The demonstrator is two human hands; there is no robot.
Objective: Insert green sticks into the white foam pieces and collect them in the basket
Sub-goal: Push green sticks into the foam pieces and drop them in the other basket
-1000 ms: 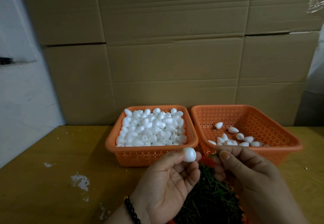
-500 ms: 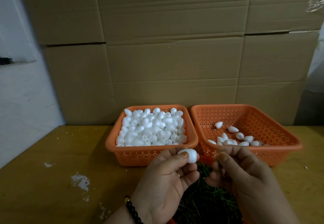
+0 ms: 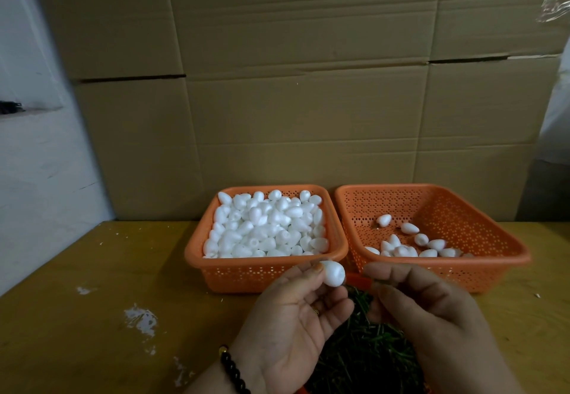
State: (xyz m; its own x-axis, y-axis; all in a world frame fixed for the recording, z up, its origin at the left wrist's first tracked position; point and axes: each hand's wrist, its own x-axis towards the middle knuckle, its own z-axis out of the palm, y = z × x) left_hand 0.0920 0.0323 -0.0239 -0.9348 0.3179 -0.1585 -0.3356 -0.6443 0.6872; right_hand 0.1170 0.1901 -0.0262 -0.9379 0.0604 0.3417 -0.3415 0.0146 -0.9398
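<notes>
My left hand pinches one white foam piece between thumb and fingertips, held up in front of the baskets. My right hand is just to its right, fingers curled together; a stick between them is too small to make out. Below both hands lies a heap of green sticks in a red-rimmed container. The left orange basket is full of plain foam pieces. The right orange basket holds several foam pieces on its floor.
The baskets stand side by side on a yellow wooden table with white flecks. A wall of brown cardboard boxes rises right behind them. A white wall closes the left side.
The left hand has turned the foam piece slightly and kept it at the same height. The right hand's fingertips have closed in towards the foam piece.
</notes>
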